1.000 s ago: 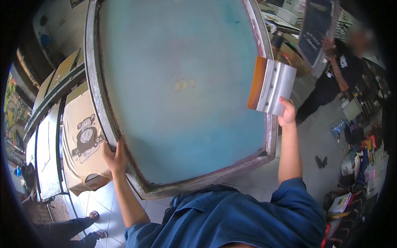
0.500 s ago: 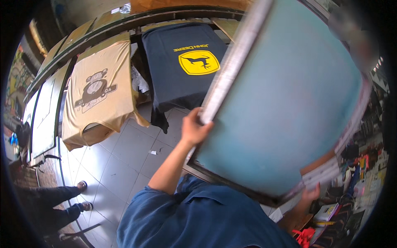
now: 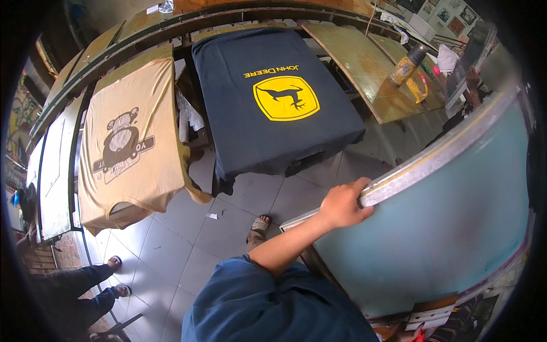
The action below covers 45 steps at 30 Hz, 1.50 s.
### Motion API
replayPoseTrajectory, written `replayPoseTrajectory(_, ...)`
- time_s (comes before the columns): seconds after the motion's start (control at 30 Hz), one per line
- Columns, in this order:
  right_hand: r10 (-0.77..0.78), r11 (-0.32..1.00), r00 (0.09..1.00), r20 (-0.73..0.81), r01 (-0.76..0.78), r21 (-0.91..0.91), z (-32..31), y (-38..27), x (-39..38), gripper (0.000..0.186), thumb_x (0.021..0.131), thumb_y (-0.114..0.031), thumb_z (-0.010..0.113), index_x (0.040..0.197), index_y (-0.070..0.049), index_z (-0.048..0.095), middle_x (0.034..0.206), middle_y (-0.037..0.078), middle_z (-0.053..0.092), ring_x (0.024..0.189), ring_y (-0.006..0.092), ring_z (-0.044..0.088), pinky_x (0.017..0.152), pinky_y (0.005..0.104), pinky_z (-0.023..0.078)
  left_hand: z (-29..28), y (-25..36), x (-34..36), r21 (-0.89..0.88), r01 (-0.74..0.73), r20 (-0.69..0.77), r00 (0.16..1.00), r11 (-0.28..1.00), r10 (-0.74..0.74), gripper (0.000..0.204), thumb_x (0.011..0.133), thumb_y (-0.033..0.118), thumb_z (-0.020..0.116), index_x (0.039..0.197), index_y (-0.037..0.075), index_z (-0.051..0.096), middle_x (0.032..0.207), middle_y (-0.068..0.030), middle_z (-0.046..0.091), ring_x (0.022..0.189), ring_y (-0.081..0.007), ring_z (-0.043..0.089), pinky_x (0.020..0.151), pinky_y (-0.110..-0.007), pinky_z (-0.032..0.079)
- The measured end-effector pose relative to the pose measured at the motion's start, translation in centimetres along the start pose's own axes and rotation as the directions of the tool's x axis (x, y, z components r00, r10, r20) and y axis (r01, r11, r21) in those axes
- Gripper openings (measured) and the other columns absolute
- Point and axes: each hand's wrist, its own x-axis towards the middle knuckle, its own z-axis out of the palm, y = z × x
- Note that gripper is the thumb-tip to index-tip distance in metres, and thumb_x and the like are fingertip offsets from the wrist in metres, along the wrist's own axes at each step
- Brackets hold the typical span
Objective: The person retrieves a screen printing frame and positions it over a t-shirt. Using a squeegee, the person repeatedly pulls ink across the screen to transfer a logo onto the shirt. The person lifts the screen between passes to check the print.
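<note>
My left hand grips the metal rim of a large printing screen with teal mesh, held tilted at my right side. A white and wooden squeegee shows at the screen's lower edge. My right hand is hidden. Ahead, a dark navy T-shirt with a yellow emblem lies flat on a board. Left of it, a tan T-shirt with a dark print lies on another board.
A yellow heat gun stands on a bare greenish board at the upper right. More boards run along the left. Another person's sandalled feet stand on the tiled floor at lower left. My own sandalled foot is below the navy shirt.
The screen has swung off the boards to my right, uncovering the navy shirt fully. My left hand stays on the rim. My right hand and most of the squeegee have gone out of view.
</note>
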Motion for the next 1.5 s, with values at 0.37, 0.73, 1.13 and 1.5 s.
replayPoseTrajectory(0.37, -0.009, 0.993, 0.995, -0.097, -0.003, -0.115, 7.1, 0.6, -5.4, 0.053, 0.072, -0.02, 0.058, 0.121, -0.001, 0.047, 0.118, 0.019, 0.05, 0.107, 0.0325, 0.049, 0.089, 0.0462, 0.04, -1.4, -3.2, 5.4, 0.01, -0.058, 0.004, 0.998, 0.998, 0.058, 0.051, 0.066, 0.027, 0.064, 0.108, 0.004, 0.048, 0.079, -0.0195, 0.061, 0.071, -0.038, 0.059, 0.067, -0.044, 0.047)
replayPoseTrajectory(0.73, 0.004, 0.991, 0.993, -0.115, -0.019, -0.13, 9.6, 1.3, -6.4, 0.058, 0.067, -0.023, 0.06, 0.119, -0.003, 0.049, 0.117, 0.018, 0.052, 0.106, 0.0332, 0.05, 0.087, 0.0471, 0.041, -2.9, -4.6, 8.1, 0.028, -0.005, 0.046, 0.999, 1.0, 0.003, 0.049, 0.066, 0.027, 0.065, 0.107, 0.004, 0.048, 0.08, -0.0202, 0.061, 0.075, -0.0376, 0.059, 0.071, -0.044, 0.046)
replayPoseTrajectory(1.13, 0.003, 0.996, 0.992, -0.123, -0.014, -0.093, 10.1, 0.8, -6.5, 0.063, 0.061, -0.027, 0.063, 0.118, -0.004, 0.05, 0.116, 0.017, 0.053, 0.105, 0.0339, 0.051, 0.085, 0.0481, 0.041, -3.0, -5.3, 9.5, -0.003, -0.02, 0.038, 0.999, 1.0, 0.021, 0.051, 0.067, 0.027, 0.065, 0.109, 0.005, 0.047, 0.081, -0.02, 0.061, 0.077, -0.0373, 0.059, 0.071, -0.044, 0.046)
replayPoseTrajectory(1.5, 0.044, 0.994, 0.993, -0.11, -0.055, -0.097, 11.0, 0.8, -6.2, 0.067, 0.06, -0.03, 0.063, 0.12, -0.005, 0.048, 0.118, 0.017, 0.051, 0.107, 0.0348, 0.049, 0.086, 0.0483, 0.04, -2.9, -5.2, 9.8, -0.001, -0.009, 0.027, 1.0, 1.0, 0.009, 0.052, 0.066, 0.027, 0.066, 0.109, 0.004, 0.047, 0.077, -0.0205, 0.061, 0.075, -0.0376, 0.059, 0.071, -0.044, 0.047)
